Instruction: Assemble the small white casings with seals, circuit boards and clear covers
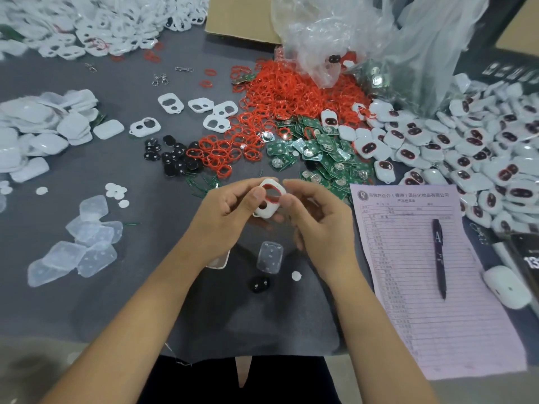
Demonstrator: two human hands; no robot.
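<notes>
Above the grey table (87, 287), left hand (230, 214) grips a white casing (267, 199) with a red seal (272, 193) along its opening; right hand (318, 220) just beside it, fingers curled, thumb touching casing edge; clear cover (269, 256) lies below on the mat; red seals heap (291, 91) and green boards (323, 153) beyond.

I see even, soft overhead light with faint shadows beneath my fingers (258, 196). Edges bow and blur; plastic bag (379, 39) beyond the fingers glares.
</notes>
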